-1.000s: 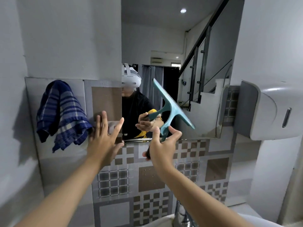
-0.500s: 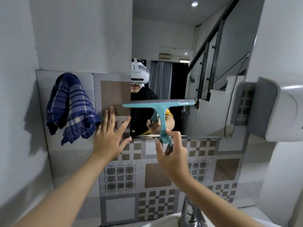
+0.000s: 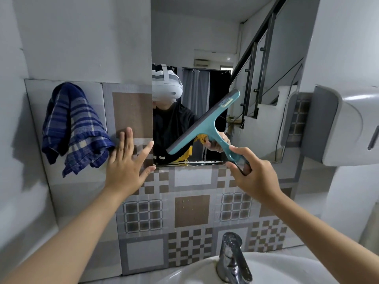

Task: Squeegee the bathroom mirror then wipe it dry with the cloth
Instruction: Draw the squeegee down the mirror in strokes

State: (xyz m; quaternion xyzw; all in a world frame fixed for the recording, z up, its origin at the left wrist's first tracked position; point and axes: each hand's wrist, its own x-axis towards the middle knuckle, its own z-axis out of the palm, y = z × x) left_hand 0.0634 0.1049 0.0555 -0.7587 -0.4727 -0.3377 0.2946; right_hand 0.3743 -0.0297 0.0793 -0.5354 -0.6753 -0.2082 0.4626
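Observation:
The mirror [image 3: 205,33] hangs on the wall above patterned tiles, and water lies along its bottom edge. My right hand [image 3: 253,175] grips the handle of a teal squeegee [image 3: 207,121], whose blade tilts up to the right in front of the lower mirror. My left hand [image 3: 128,167] rests flat with fingers spread on the tiled wall at the mirror's lower left corner. A blue plaid cloth [image 3: 73,128] hangs on the wall left of that hand.
A chrome tap [image 3: 232,259] and white basin [image 3: 276,271] sit below, close to my arms. A grey-white wall dispenser [image 3: 348,128] juts out at the right, beside the mirror.
The squeegee blade has turned from level to tilted, right end up, and moved to the right. My right hand shifted right. My left hand stayed on the wall.

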